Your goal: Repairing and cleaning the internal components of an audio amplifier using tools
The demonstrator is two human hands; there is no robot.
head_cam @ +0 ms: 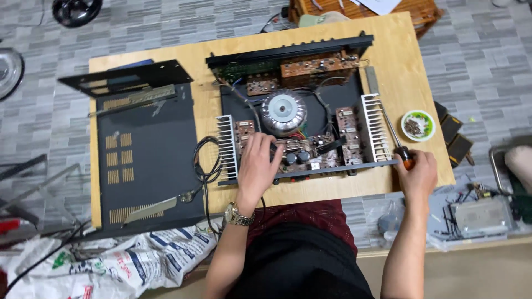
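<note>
At six o'clock on the wooden surface point(388, 50), I am pressing my left hand point(259, 163), fingers spread, onto the open amplifier point(299, 116), while my right hand point(418, 174) is gripping the screwdriver point(394, 137) at four o'clock.

Pale wood tabletop point(399, 61) under my work — smooth, matt grain. The amplifier chassis point(299, 111) is matt black metal; its heat-sink fins point(376, 128) are bare, bright aluminium. The round transformer point(283, 112) looks glossy, silvery. Removed cover point(147, 160) — dull black sheet metal. My screwdriver point(400, 145) has a shiny steel shaft and an orange plastic handle.
</note>
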